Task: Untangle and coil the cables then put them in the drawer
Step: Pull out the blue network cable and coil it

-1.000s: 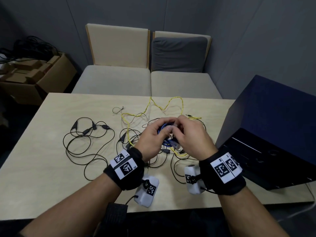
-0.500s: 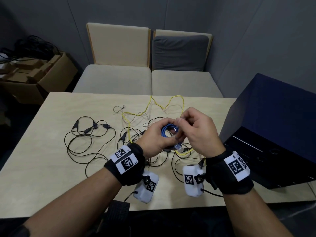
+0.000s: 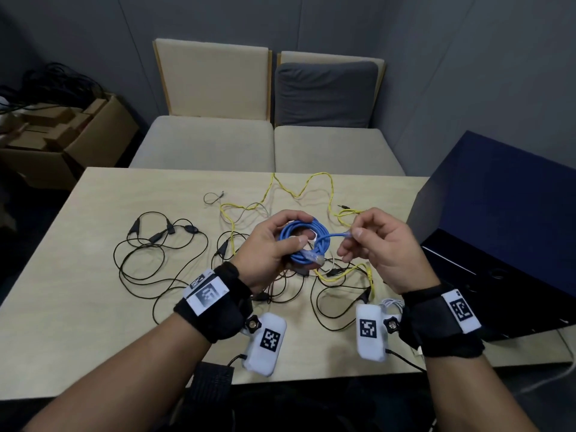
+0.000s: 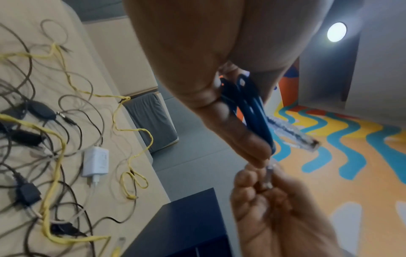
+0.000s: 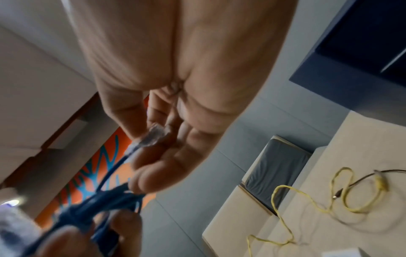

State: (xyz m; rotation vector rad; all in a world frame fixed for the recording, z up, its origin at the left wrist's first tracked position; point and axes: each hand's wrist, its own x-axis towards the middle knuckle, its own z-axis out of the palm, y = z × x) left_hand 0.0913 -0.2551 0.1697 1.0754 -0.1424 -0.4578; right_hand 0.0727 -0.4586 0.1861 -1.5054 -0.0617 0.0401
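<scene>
A blue network cable (image 3: 304, 241) is wound into a small coil held above the table. My left hand (image 3: 274, 244) grips the coil, thumb across its front (image 4: 252, 121). One clear plug (image 3: 316, 258) hangs from the coil's lower edge. My right hand (image 3: 371, 241) pinches the other clear plug (image 3: 347, 234) (image 5: 153, 135), pulled out to the right of the coil. A yellow cable (image 3: 299, 194) and several black cables (image 3: 156, 260) lie loose and tangled on the table below. The dark drawer unit (image 3: 505, 238) stands at the right.
A white charger (image 4: 96, 161) lies among the cables beneath the hands. The wooden table (image 3: 78, 322) has bare room at its left front. Two cushioned seats (image 3: 268, 145) stand behind it. A cardboard box (image 3: 78, 138) sits on the floor at far left.
The hands rose and drew apart. My right hand pulled the free end of the blue cable out to the right, and the coil now shows fully in my left hand.
</scene>
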